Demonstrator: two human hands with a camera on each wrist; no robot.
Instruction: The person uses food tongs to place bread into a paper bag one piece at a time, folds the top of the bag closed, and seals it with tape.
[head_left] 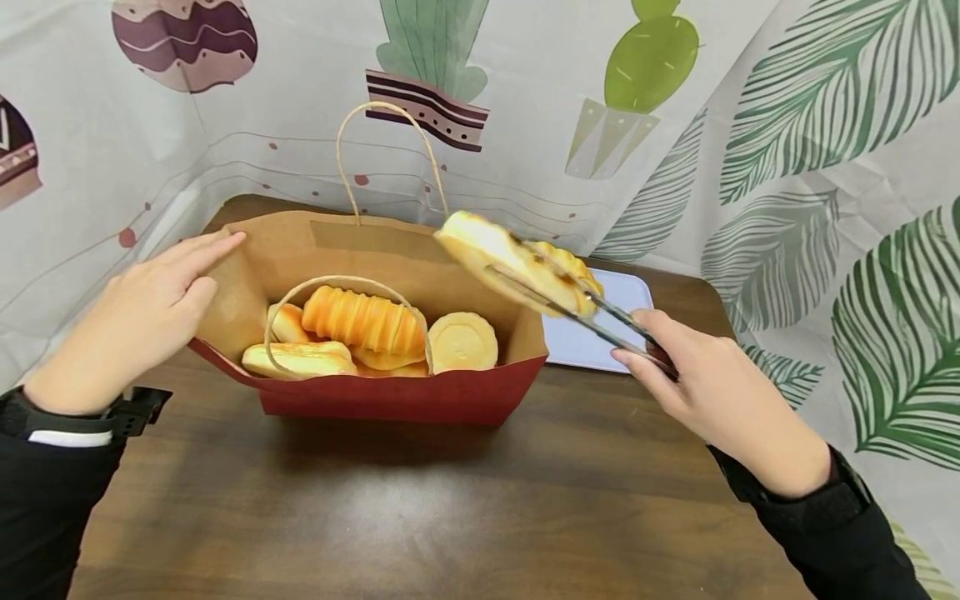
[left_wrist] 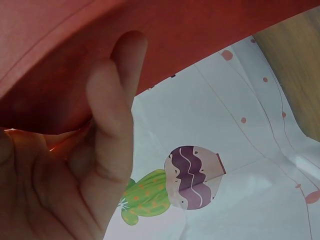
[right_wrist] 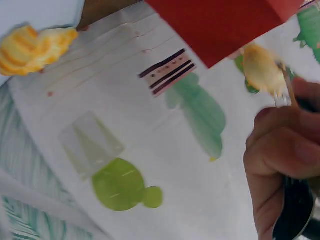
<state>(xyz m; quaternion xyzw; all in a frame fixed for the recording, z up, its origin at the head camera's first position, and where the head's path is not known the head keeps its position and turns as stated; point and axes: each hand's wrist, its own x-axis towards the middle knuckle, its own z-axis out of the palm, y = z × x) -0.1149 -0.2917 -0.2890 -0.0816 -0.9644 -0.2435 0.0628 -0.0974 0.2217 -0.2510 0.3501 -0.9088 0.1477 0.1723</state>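
Observation:
A red paper bag (head_left: 405, 398) with a brown inside stands mouth-up on the table. At its left edge, my left hand (head_left: 153, 287) holds the rim; in the left wrist view, fingers (left_wrist: 112, 115) lie along the outer red wall. My right hand (head_left: 693, 383) grips metal tongs (head_left: 611, 321), which pinch a pale golden bread piece (head_left: 495, 254) over the bag's right rear rim. Inside the bag are a ridged bread roll (head_left: 363, 321), a round tart (head_left: 462, 342), a flat bun (head_left: 300, 358) and other partly hidden bread.
A pale tray (head_left: 600, 337) lies right of the bag, partly behind the tongs. On it sits a scalloped yellow bread piece (right_wrist: 37, 52). Twisted cord handles (head_left: 386, 107) rise from the bag. Patterned cloth (head_left: 540, 167) hangs behind the wooden table (head_left: 420, 508).

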